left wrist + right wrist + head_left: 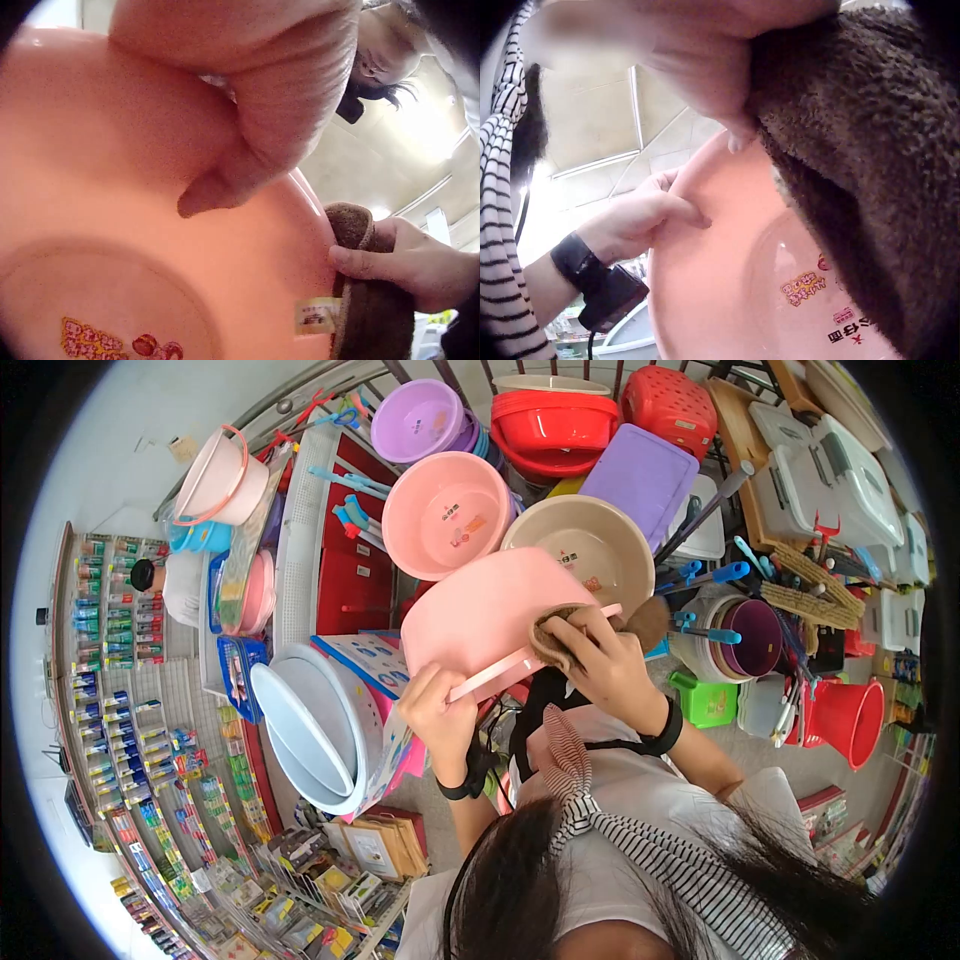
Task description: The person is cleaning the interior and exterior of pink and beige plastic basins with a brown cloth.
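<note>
A pink plastic basin [470, 610] is held up on its side, tilted, in front of the person's chest. My left hand [438, 712] grips its rim, the thumb lying on the inner wall in the left wrist view. At the opposite part of the rim, my right hand [618, 672] holds a brown fuzzy cloth [546, 638] folded over the edge. The right thumb [360, 262] presses near the rim, beside a small sticker [316, 315] on the inner wall. Printed red and yellow lettering [804, 289] shows on the basin's bottom.
Behind the held basin stand another pink basin [445, 510], a beige basin [590, 545] and a purple lid [640, 485]. Pale blue tubs [315, 725] stand at the left. Brushes with blue handles [715, 575] and a red bucket [850, 720] are at the right.
</note>
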Demonstrator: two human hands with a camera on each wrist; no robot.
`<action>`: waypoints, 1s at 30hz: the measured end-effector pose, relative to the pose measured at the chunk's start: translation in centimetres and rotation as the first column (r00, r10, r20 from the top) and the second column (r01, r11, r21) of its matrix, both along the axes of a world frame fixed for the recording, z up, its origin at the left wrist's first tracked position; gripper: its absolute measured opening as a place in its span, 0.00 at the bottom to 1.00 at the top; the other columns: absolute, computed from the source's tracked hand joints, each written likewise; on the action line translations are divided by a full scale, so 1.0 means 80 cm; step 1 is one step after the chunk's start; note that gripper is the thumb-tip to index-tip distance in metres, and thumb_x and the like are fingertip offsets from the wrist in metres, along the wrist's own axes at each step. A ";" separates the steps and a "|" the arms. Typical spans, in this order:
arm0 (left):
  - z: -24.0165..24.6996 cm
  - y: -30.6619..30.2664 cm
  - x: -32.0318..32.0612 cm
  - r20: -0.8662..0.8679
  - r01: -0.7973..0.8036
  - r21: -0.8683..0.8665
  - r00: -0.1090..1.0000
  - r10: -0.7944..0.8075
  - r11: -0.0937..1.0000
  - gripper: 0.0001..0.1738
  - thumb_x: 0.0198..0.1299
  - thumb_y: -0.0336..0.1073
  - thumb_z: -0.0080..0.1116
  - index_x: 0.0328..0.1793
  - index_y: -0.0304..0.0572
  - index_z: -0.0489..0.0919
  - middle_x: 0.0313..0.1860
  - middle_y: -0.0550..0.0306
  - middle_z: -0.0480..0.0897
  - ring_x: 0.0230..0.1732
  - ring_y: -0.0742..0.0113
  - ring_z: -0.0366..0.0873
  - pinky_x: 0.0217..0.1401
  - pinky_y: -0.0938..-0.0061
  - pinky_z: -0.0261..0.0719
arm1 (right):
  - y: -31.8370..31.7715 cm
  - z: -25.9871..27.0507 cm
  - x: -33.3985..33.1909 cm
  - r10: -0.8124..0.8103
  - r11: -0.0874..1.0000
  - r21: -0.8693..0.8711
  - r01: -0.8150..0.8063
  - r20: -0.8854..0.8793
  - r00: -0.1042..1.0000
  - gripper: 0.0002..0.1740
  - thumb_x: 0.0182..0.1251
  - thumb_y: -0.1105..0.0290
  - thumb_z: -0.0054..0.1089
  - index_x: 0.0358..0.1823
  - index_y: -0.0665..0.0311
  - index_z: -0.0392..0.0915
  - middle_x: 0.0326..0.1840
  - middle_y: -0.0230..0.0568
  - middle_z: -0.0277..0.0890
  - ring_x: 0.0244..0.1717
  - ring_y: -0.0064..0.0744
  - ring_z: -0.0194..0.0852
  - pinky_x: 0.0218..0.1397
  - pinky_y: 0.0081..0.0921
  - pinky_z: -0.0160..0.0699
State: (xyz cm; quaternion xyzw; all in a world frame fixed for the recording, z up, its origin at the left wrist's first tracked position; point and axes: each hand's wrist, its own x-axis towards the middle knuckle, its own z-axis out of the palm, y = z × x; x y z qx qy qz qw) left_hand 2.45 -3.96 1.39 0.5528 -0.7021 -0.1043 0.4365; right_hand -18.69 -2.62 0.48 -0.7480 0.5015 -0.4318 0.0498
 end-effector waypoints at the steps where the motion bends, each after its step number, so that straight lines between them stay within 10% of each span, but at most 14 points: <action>1: 0.000 -0.002 0.000 -0.001 0.007 0.000 1.000 -0.007 1.000 0.09 0.37 0.14 0.53 0.18 0.34 0.67 0.15 0.57 0.63 0.17 0.68 0.60 0.21 0.74 0.53 | -0.001 -0.001 -0.001 -0.005 0.998 0.059 0.005 -0.005 1.000 0.24 0.48 0.72 0.70 0.51 0.61 0.78 0.39 0.37 0.71 0.30 0.35 0.77 0.29 0.30 0.80; 10: 0.010 0.006 -0.020 0.284 -0.016 -0.094 0.958 0.042 0.995 0.19 0.43 0.28 0.73 0.43 0.49 0.81 0.49 0.56 0.72 0.55 0.55 0.67 0.57 0.59 0.62 | 0.002 -0.026 -0.022 -0.110 0.921 0.382 0.074 0.075 0.991 0.23 0.50 0.68 0.72 0.48 0.62 0.77 0.41 0.38 0.73 0.37 0.44 0.79 0.35 0.36 0.80; 14: -0.016 0.018 -0.024 0.170 -0.066 -0.118 0.982 0.086 0.991 0.39 0.55 0.30 0.69 0.73 0.48 0.64 0.56 0.47 0.64 0.55 0.57 0.63 0.60 0.62 0.61 | 0.000 -0.015 -0.023 -0.176 0.905 0.411 0.108 0.131 0.976 0.22 0.51 0.69 0.72 0.48 0.65 0.78 0.41 0.40 0.75 0.36 0.45 0.79 0.36 0.35 0.80; 16: -0.029 0.021 -0.045 -0.239 -0.236 -0.057 0.947 0.216 0.970 0.45 0.61 0.28 0.62 0.80 0.40 0.48 0.56 0.49 0.64 0.55 0.60 0.63 0.60 0.63 0.62 | 0.007 -0.011 -0.020 -0.136 0.903 0.429 0.033 0.212 0.968 0.21 0.50 0.69 0.73 0.47 0.66 0.79 0.40 0.42 0.76 0.35 0.46 0.79 0.37 0.33 0.79; 18: -0.032 0.026 -0.059 -0.267 -0.281 0.046 0.921 0.283 0.959 0.47 0.68 0.31 0.54 0.82 0.36 0.35 0.58 0.49 0.65 0.58 0.62 0.64 0.62 0.62 0.63 | 0.014 -0.007 -0.003 -0.143 0.914 0.404 0.023 0.271 0.952 0.19 0.51 0.69 0.74 0.45 0.66 0.81 0.36 0.43 0.77 0.32 0.42 0.80 0.36 0.30 0.78; 21: -0.031 0.023 -0.071 -0.808 0.137 0.137 0.588 0.030 0.981 0.42 0.74 0.41 0.45 0.82 0.39 0.33 0.72 0.45 0.59 0.72 0.56 0.60 0.74 0.57 0.57 | 0.025 0.001 0.024 -0.175 0.922 0.387 -0.009 0.439 0.881 0.16 0.53 0.70 0.74 0.43 0.66 0.83 0.31 0.43 0.78 0.29 0.35 0.79 0.35 0.27 0.77; 24: -0.020 0.021 -0.075 -0.948 0.377 0.083 0.314 -0.043 0.922 0.40 0.75 0.41 0.44 0.82 0.38 0.36 0.77 0.45 0.53 0.74 0.56 0.58 0.75 0.60 0.56 | 0.039 -0.008 0.034 -0.007 0.894 0.395 -0.210 0.482 0.876 0.21 0.51 0.71 0.74 0.48 0.65 0.81 0.34 0.44 0.78 0.33 0.37 0.81 0.36 0.27 0.78; 28: -0.014 0.023 -0.072 -0.755 0.242 0.286 0.652 0.062 0.927 0.37 0.73 0.38 0.47 0.81 0.36 0.44 0.78 0.47 0.55 0.74 0.62 0.57 0.75 0.68 0.55 | 0.040 -0.009 0.040 0.183 0.832 0.361 -0.420 0.537 0.823 0.26 0.49 0.72 0.73 0.52 0.67 0.78 0.39 0.43 0.77 0.38 0.45 0.81 0.41 0.32 0.81; 30: -0.016 0.025 -0.065 -0.781 0.239 0.277 0.620 0.073 0.931 0.37 0.73 0.36 0.48 0.81 0.35 0.46 0.76 0.47 0.58 0.73 0.63 0.58 0.75 0.69 0.55 | 0.038 -0.014 0.038 0.230 0.814 0.354 -0.461 0.532 0.815 0.27 0.49 0.71 0.73 0.53 0.67 0.78 0.40 0.42 0.77 0.39 0.45 0.80 0.41 0.32 0.81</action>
